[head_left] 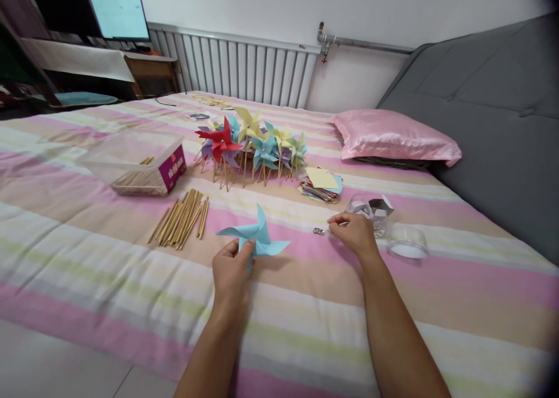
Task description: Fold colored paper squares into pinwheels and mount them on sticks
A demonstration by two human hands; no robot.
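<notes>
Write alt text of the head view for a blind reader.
The left hand holds a light-blue paper pinwheel over a striped bed cover, while the right hand is beside small shiny pieces. Farther back are a pile of sticks, a clear box, a cluster of colourful pinwheels and a stack of coloured paper.

Matt paper pinwheel, glossy cloth pillow

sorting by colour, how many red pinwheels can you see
1: the red pinwheel stands at the front left of the pinwheel cluster; others may be hidden behind.
</notes>
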